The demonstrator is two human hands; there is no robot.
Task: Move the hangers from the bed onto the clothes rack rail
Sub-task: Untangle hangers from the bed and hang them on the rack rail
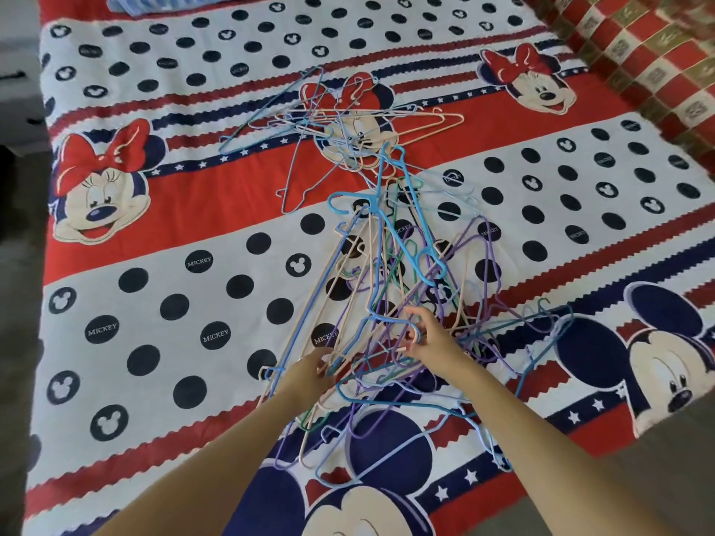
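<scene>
A wide bed [162, 210] fills almost all of the room that is visible, covered with a red, white and navy sheet printed with cartoon mice and black dots. At the far right edge lies a checked blanket [638, 52] in red and gold, and at the top edge a striped blue cloth [154, 1]. On the sheet the hangers [387, 288] lie in a long tangled heap, thin ones in blue, purple, cream and green; the larger part is near the person, a smaller bunch [340, 121] is farther up the bed. Both arms reach into the near part. The left hand [313, 367] is in the pile with fingers curled among cream and blue hangers. The right hand [429, 334], just beside it, pinches a blue hanger hook [412, 328] with thumb and fingers.
</scene>
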